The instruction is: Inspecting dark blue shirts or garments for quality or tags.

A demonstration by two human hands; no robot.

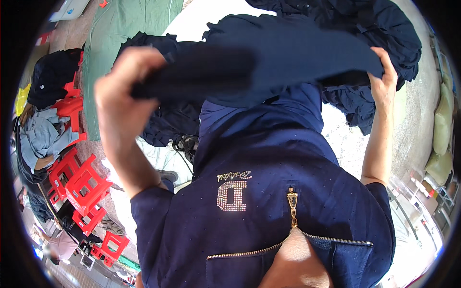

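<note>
Two hands hold one dark navy garment [288,53] raised and stretched flat in front of the person's chest. Nearest the camera is the person's own navy zip-front top [269,192], with a gold zipper pull [292,199] hanging at its middle. Above it, the left hand [120,81] has its fingers curled shut around the garment's left end, which is blurred, and the right hand [384,79] pinches the right edge with closed fingers. With a grip at each end the cloth is kept taut and level, so it seems held out to be looked over or straightened rather than carried.

Beyond the held piece, a pile of similar navy clothing [365,29] lies on a pale table surface [201,19], toward its far right edge, and another dark heap [168,120] sits lower, near its left edge, under the left forearm. A green cloth [125,29] hangs beside the table's left side. Farther left, red plastic stools [81,182] stand on the floor with grey-blue clothes [41,137] heaped on some of them.
</note>
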